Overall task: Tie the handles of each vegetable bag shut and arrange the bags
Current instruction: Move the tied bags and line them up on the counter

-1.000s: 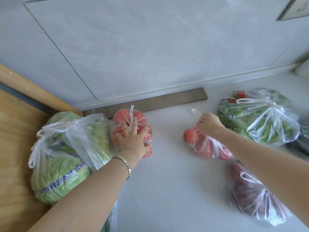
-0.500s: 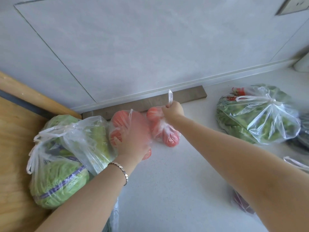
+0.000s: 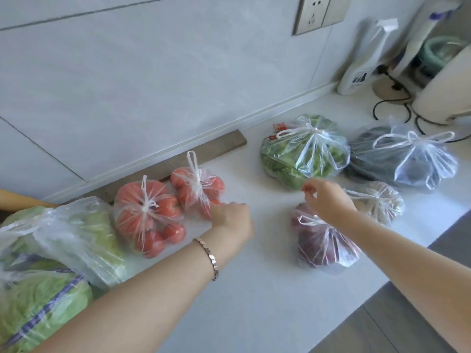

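Note:
Two tied bags of red tomatoes lie side by side by the wall, a large one and a small one. My left hand is at the small bag's right side, fingers loosely curled and touching the plastic. My right hand hovers over the tied bag of purple vegetables, fingers relaxed, holding nothing. Two cabbage bags fill the left. Tied bags of green leaves, dark vegetables and brownish produce sit at the right.
The white counter ends in an edge at the lower right. At the back right are a spray bottle, a white appliance and black cords. A wall socket sits above. A grey strip lines the wall.
My right hand set the small tomato bag down beside the large one, let go and moved right over the purple bag. My left hand shifted from the large tomato bag to the small one.

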Action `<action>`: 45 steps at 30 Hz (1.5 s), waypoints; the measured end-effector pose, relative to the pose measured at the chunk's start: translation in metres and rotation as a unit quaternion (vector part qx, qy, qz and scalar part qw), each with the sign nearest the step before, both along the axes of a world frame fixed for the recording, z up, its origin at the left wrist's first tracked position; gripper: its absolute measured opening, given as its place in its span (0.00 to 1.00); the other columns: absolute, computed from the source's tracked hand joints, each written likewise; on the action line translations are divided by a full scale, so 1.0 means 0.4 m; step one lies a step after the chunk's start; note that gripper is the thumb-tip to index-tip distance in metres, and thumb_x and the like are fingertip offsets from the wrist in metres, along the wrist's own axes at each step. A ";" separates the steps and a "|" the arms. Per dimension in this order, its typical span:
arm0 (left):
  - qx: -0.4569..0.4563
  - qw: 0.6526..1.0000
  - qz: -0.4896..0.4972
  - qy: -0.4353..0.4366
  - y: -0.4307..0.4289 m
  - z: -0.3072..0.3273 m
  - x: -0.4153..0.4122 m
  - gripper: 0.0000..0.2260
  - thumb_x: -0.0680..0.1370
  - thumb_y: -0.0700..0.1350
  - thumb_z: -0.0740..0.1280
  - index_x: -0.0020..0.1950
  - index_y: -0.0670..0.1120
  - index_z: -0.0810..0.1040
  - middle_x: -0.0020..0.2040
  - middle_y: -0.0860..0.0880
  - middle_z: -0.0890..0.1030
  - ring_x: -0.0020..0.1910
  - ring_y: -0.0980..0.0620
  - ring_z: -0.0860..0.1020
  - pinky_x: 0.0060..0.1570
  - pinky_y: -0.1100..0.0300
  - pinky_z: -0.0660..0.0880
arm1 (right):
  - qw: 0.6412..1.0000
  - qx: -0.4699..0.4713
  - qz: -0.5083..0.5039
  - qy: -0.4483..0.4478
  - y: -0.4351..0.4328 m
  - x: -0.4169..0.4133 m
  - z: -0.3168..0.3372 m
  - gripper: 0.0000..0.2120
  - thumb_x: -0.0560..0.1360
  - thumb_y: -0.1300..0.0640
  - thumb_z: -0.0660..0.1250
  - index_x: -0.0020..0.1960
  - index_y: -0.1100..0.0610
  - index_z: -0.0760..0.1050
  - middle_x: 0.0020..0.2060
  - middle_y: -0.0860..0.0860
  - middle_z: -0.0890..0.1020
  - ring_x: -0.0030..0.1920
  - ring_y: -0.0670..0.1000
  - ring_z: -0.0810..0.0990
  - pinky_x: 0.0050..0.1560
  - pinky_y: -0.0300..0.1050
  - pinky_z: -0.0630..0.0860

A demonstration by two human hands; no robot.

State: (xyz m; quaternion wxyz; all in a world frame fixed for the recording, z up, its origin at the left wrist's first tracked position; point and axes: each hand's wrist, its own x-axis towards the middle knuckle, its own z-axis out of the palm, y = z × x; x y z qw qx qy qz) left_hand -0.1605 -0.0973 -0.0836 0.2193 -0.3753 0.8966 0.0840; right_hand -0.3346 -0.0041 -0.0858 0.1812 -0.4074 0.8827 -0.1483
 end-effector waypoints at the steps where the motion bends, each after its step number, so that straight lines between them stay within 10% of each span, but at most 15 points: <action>1: 0.016 1.000 -0.015 0.015 0.026 0.005 -0.031 0.14 0.78 0.49 0.58 0.60 0.45 0.74 0.60 0.43 0.77 0.61 0.42 0.75 0.59 0.54 0.66 | 0.999 0.012 -0.023 0.023 0.038 -0.038 -0.001 0.12 0.73 0.62 0.59 0.54 0.58 0.77 0.52 0.56 0.80 0.53 0.57 0.77 0.53 0.50 0.75; 9: 0.075 0.993 -0.058 0.074 0.183 -0.043 -0.293 0.21 0.77 0.57 0.59 0.63 0.45 0.70 0.62 0.44 0.72 0.62 0.42 0.71 0.59 0.51 0.67 | 0.980 0.161 0.007 0.113 0.230 -0.302 -0.088 0.23 0.72 0.60 0.62 0.66 0.53 0.67 0.68 0.52 0.66 0.71 0.55 0.60 0.69 0.52 0.63; 16: 0.073 0.987 -0.138 -0.035 0.256 -0.119 -0.414 0.15 0.76 0.42 0.60 0.62 0.44 0.73 0.64 0.45 0.72 0.66 0.42 0.64 0.64 0.48 0.64 | 0.942 0.247 0.141 0.180 0.221 -0.410 -0.137 0.20 0.74 0.56 0.60 0.66 0.53 0.67 0.64 0.52 0.66 0.65 0.56 0.64 0.63 0.46 0.65; 24: 0.141 0.970 0.112 0.164 0.240 -0.110 -0.374 0.08 0.76 0.44 0.58 0.42 0.44 0.75 0.46 0.41 0.77 0.47 0.44 0.72 0.43 0.58 0.64 | 0.849 0.348 0.352 0.183 0.154 -0.437 -0.097 0.15 0.76 0.48 0.59 0.60 0.52 0.73 0.58 0.48 0.77 0.63 0.51 0.69 0.57 0.42 0.69; 31: 0.174 0.904 0.287 0.267 0.215 -0.079 -0.202 0.16 0.72 0.37 0.57 0.25 0.45 0.58 0.25 0.49 0.63 0.31 0.48 0.64 0.32 0.56 0.59 | 0.912 0.315 0.259 0.040 0.132 -0.326 -0.077 0.14 0.76 0.47 0.57 0.35 0.52 0.66 0.28 0.45 0.72 0.33 0.45 0.73 0.29 0.36 0.63; 34: 0.166 0.862 0.369 0.306 0.184 -0.074 -0.077 0.17 0.71 0.35 0.56 0.25 0.47 0.57 0.24 0.51 0.60 0.27 0.51 0.60 0.29 0.57 0.55 | 0.922 0.297 0.248 -0.029 0.107 -0.204 -0.083 0.18 0.79 0.48 0.54 0.33 0.53 0.64 0.32 0.47 0.72 0.42 0.51 0.75 0.33 0.39 0.66; 37: 0.145 0.854 0.398 0.304 0.161 -0.071 0.051 0.17 0.70 0.35 0.57 0.25 0.48 0.57 0.23 0.51 0.58 0.26 0.52 0.58 0.30 0.59 0.53 | 0.931 0.249 0.262 -0.056 0.061 -0.068 -0.097 0.18 0.80 0.48 0.52 0.54 0.60 0.73 0.50 0.54 0.79 0.53 0.54 0.77 0.44 0.39 0.67; 45: 0.107 0.840 0.445 0.291 0.124 -0.076 0.340 0.18 0.72 0.35 0.57 0.25 0.48 0.56 0.24 0.50 0.57 0.25 0.51 0.58 0.30 0.59 0.53 | 0.952 0.184 0.187 -0.157 -0.054 0.263 -0.168 0.19 0.78 0.48 0.57 0.59 0.62 0.71 0.51 0.56 0.80 0.52 0.56 0.79 0.42 0.41 0.69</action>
